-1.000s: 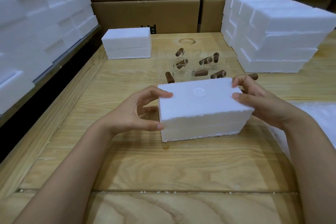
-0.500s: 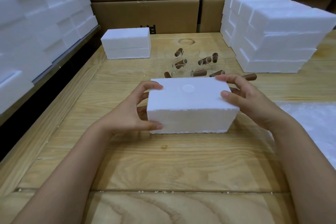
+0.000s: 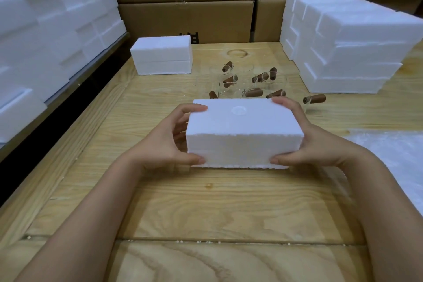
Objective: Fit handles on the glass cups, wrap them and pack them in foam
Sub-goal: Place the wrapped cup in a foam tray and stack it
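I've shifted the foam box (image 3: 242, 130) left and squared it up; a second ago it sat skewed. It's now mid-desk (image 3: 206, 208), just in front of the glass cups (image 3: 229, 84) and their brown handles (image 3: 254, 92). Left hand (image 3: 164, 144) and right hand (image 3: 313, 142) each grip an end, fingers over the top edge, thumbs low. The right thumb has dropped to the front bottom edge. The box looks closed, probably ready to stack by the second foam box (image 3: 161, 55).
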